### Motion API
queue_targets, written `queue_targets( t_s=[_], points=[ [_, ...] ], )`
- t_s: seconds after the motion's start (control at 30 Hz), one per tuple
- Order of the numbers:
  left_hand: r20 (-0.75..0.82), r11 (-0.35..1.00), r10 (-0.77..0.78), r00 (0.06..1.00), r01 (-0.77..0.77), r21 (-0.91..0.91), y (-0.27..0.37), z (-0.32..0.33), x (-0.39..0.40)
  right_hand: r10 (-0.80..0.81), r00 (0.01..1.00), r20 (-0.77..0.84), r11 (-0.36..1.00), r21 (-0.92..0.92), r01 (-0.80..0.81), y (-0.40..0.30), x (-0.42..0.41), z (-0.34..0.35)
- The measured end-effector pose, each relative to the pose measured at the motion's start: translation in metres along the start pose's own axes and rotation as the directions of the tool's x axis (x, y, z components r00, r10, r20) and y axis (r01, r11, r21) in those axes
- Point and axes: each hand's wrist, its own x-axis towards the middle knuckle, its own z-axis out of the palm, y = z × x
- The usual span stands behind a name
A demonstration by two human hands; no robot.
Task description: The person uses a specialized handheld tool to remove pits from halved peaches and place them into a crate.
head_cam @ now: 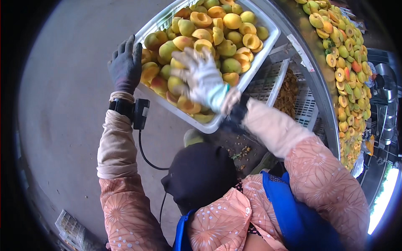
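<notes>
A white plastic crate [273,39] full of halved apricots [201,19] lies before me, at the edge of a metal table. My left hand [126,59], in a dark grey glove, rests at the crate's left rim; whether its fingers grip the rim cannot be told. My right hand [199,75], in a white glove with a green cuff, is over the fruit in the middle of the crate. It is blurred, with its fingers spread, and no fruit shows in its grasp. Its underside is hidden.
More halved apricots [348,69] lie heaped on the curved metal table [317,62] at right. Beneath it, a lower white crate [304,100] holds small brown pieces [287,94]. Scraps [243,153] litter the floor near my foot. Another crate [70,226] stands at lower left.
</notes>
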Motion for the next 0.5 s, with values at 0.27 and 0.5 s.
queue_targets(
  t_s=[0.27,0.5],
  points=[
    [-0.002,0.999,0.027,1.000,-0.027,0.018,0.008,-0.003,0.000,0.007,0.998,0.059,0.998,-0.057,-0.004,-0.017,-0.026,-0.002],
    [0.110,1.000,0.023,0.994,-0.023,-0.001,-0.007,0.024,0.047,-0.032,0.995,0.095,0.996,0.084,0.024,-0.014,0.005,0.011]
  ],
)
